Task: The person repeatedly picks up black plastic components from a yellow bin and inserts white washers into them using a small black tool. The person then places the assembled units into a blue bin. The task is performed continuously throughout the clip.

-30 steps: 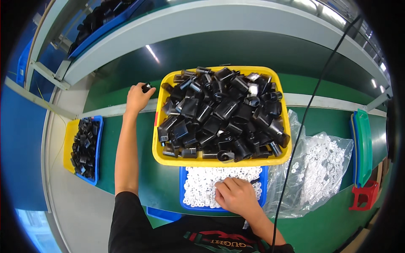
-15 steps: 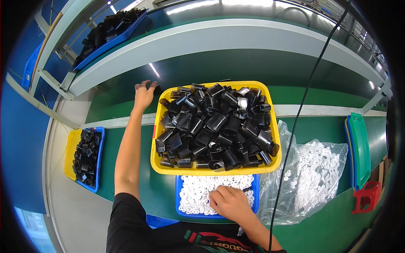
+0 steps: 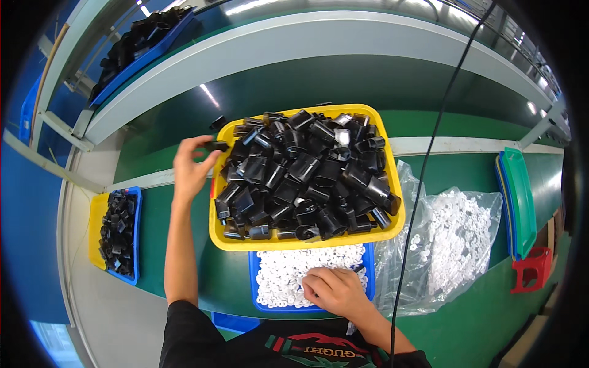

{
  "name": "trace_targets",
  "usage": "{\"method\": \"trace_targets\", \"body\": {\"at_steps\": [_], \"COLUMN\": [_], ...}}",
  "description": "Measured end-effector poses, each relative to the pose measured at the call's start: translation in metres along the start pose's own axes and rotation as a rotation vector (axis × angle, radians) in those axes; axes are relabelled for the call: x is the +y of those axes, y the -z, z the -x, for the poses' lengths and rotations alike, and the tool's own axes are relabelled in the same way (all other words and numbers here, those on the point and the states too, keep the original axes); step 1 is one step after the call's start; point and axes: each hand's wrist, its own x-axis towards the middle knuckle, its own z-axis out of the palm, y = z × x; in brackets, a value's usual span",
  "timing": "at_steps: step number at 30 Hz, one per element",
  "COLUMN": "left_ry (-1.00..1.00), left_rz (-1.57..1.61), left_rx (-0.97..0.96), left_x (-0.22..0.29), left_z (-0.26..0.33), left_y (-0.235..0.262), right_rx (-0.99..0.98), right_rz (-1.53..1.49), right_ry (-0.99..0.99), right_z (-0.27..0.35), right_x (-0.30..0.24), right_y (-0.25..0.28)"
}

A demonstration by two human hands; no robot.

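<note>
while the left hand (image 3: 191, 167) is raised just beside the left rim of the yellow tray (image 3: 307, 245), near its back left corner, its fingers are drawn in close to the thumb, with one black part (image 3: 215, 146) pinched at their tips. another loose black part (image 3: 218, 122) lies a little farther back, just outside that same corner. the yellow tray is heaped with black plastic parts (image 3: 304, 167), tumbled at all angles, and sits above the middle of the green bench (image 3: 211, 245). directly in front of it, at the front edge of the bench, is a blue tray (image 3: 253, 282) spread with small white rings (image 3: 279, 276). the right hand (image 3: 337, 294) rests over these rings, its fingers curled down and mostly closed; i cannot tell whether they have hold of anything. to the right, a clear plastic bag (image 3: 392, 288) with more white rings lies on the bench, and toward the right edge stands a green tray (image 3: 520, 202). near the left edge is a smaller load of black pieces (image 3: 118, 233) in a blue-edged tray (image 3: 136, 245)
</note>
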Motion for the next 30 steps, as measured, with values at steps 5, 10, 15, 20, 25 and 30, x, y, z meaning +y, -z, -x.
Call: {"method": "trace_targets", "body": {"at_steps": [5,10,15,20,25,30], "left_ry": [-0.097,-0.360,-0.329,-0.243,-0.289,-0.292], "left_rz": [0.374,0.377,0.647,0.715,0.721,0.715], "left_rx": [0.071,-0.059,-0.180,-0.231,-0.219,-0.188], "left_x": [0.064,0.137,0.149,0.152,0.145,0.142], "left_z": [0.030,0.099,0.135,0.151,0.150,0.152], "left_y": [0.020,0.016,-0.016,-0.030,-0.035,-0.035], "right_rx": [-0.047,0.020,0.045,0.117,0.085,0.083], "right_rz": [0.006,-0.030,-0.208,-0.307,-0.142,-0.086], "right_ry": [0.012,-0.007,-0.079,-0.208,-0.158,-0.141], "right_z": [-0.001,-0.010,-0.030,-0.034,-0.045,-0.046], "right_x": [0.000,-0.012,-0.021,-0.039,-0.039,-0.031], "right_y": [0.005,0.016,0.038,0.051,0.044,0.034]}}
